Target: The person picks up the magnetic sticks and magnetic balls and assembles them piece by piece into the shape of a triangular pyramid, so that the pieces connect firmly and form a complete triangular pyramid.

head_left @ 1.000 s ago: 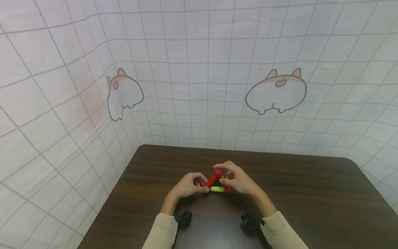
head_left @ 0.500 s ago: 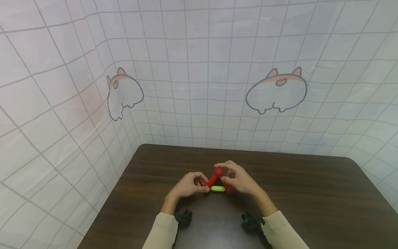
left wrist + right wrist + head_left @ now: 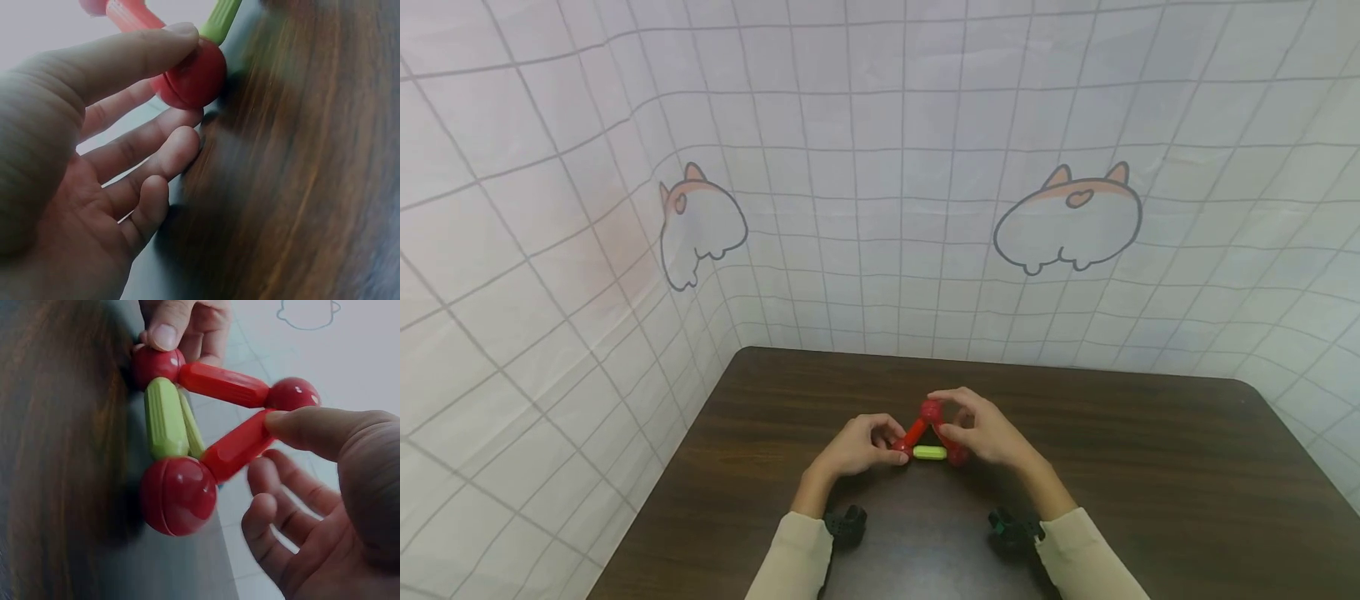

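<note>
A triangular frame of magnetic balls and rods stands between both hands on the table. My left hand [image 3: 862,444] pinches the lower left red ball [image 3: 199,74] with thumb and fingers. My right hand [image 3: 981,427] grips the top corner, its thumb on the upper end of the right-hand red rod [image 3: 240,445], index finger over the top red ball [image 3: 931,411]. A second red rod [image 3: 223,384] slopes from the left ball to the top one. Along the bottom, a yellow-green rod [image 3: 930,452] joins the left ball to the right red ball [image 3: 178,495]. Another yellow-green rod [image 3: 191,424] shows partly behind it.
The dark wood-grain table [image 3: 1112,467] extends to both sides of the hands. Behind it and at the left hangs a white gridded curtain [image 3: 880,208] with cartoon animal prints. A black wrist camera [image 3: 846,527] sits under the left wrist, another [image 3: 1011,529] under the right.
The frame of balls and rods has shifted slightly to the right, both hands moving along with it. Their hold on it looks much the same.
</note>
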The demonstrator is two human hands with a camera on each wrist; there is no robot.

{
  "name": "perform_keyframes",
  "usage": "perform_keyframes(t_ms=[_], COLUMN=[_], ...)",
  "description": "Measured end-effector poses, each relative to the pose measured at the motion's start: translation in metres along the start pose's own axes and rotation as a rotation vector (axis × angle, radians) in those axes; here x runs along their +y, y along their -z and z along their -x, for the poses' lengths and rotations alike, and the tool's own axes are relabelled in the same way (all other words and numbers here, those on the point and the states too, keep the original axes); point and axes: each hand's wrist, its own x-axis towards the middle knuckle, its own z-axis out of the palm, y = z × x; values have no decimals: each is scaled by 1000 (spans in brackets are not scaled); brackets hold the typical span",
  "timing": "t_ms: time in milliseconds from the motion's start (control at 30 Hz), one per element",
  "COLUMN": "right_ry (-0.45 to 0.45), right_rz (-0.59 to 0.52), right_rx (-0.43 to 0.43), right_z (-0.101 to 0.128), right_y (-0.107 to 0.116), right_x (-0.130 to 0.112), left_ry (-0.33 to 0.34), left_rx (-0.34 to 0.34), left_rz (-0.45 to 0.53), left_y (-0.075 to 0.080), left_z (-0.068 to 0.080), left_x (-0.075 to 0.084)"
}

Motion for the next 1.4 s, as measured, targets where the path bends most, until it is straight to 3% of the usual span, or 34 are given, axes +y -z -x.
perform_keyframes(t_ms=[300, 467, 1100, 1400], right_ry=[-109, -146, -185, -182], right_rz=[66, 92, 115, 104], right_rx=[-74, -112, -56, -62], right_z=[12, 19, 25, 25], right_y=[21, 19, 9, 11], right_x=[11, 18, 25, 28], left_ry=[18, 16, 33, 26], left_rx=[63, 95, 154, 146], left_rz=[-33, -55, -82, -59], left_y=[-8, -13, -19, -18], left_z=[-2, -5, -9, -10], left_x=[3, 3, 6, 4])
